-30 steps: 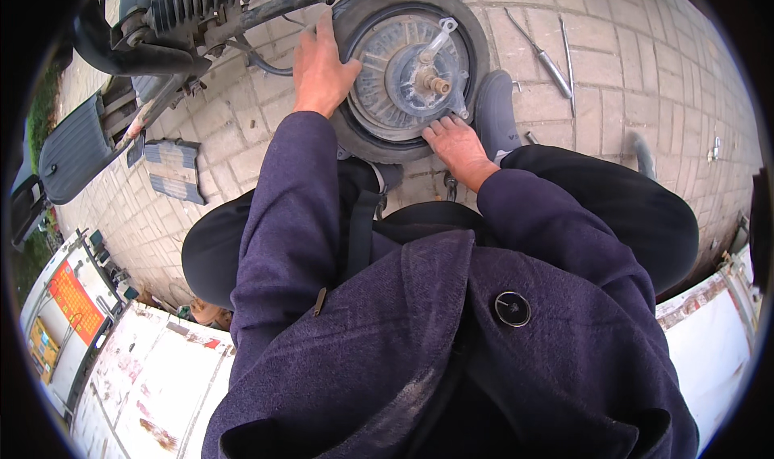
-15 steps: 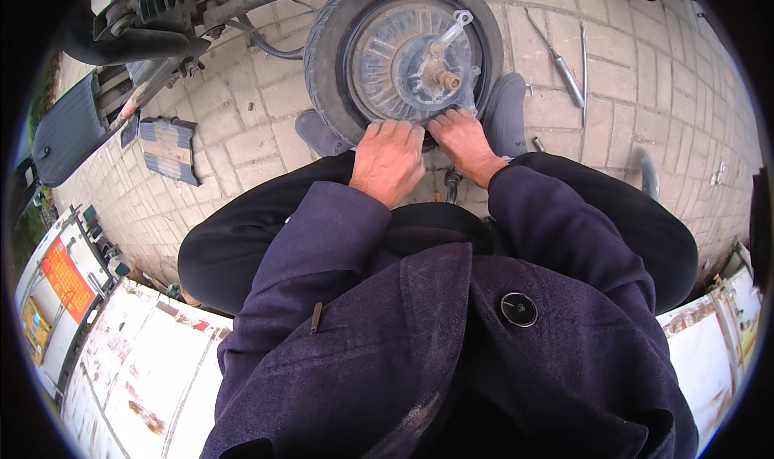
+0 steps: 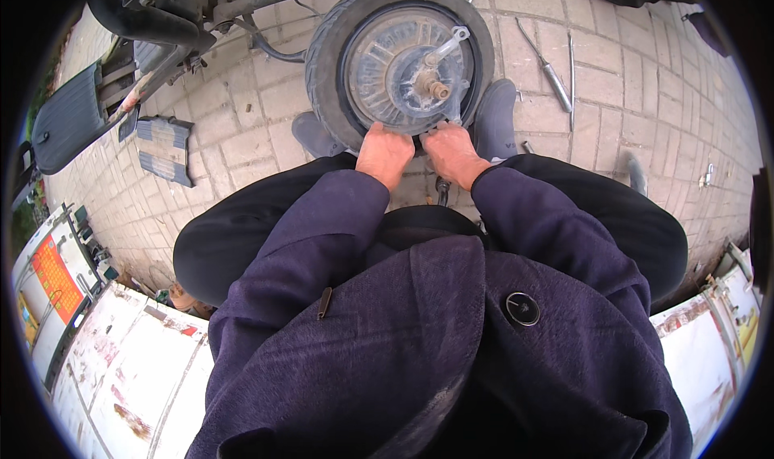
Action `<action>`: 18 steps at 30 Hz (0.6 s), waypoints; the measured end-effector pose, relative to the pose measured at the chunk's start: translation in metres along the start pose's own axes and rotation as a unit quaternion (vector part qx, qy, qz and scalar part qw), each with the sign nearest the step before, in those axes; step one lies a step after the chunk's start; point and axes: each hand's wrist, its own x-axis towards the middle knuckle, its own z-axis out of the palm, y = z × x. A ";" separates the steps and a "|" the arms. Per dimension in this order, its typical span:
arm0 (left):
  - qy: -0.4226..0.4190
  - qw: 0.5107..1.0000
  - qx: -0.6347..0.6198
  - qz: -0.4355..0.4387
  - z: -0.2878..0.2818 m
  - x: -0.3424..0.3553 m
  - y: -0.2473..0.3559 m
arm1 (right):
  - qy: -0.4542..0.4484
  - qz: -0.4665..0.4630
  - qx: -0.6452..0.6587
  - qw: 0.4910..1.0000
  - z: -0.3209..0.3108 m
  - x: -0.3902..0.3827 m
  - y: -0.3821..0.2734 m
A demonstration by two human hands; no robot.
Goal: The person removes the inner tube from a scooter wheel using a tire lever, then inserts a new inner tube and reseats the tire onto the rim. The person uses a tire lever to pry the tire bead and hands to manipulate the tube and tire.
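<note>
Brick paving (image 3: 613, 68) surrounds our left hand (image 3: 385, 154) and right hand (image 3: 451, 154), curled onto the probably heavy hub-motor wheel's (image 3: 375, 68) grippy-looking near tyre (image 3: 326, 80).

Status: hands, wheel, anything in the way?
Left hand and right hand at near edge of wheel, grip hidden. Axle facing person. Right shoe beside wheel; slim tool farther right on paving.

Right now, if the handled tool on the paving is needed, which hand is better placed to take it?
Probably the right hand: it is at the wheel, nearer the handled tool, with the right shoe between them. The left hand is farther away.
</note>
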 end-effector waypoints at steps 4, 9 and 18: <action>0.069 0.997 -0.032 0.016 0.010 -0.004 -0.005 | -0.077 0.000 -0.016 0.997 -0.011 0.011 0.000; 0.066 0.996 -0.062 0.014 0.014 0.001 -0.005 | -0.079 0.013 -0.019 0.997 -0.007 0.019 -0.007; -0.079 0.990 -0.113 -0.038 0.006 0.017 -0.006 | 0.000 0.018 0.018 1.000 0.003 -0.001 -0.006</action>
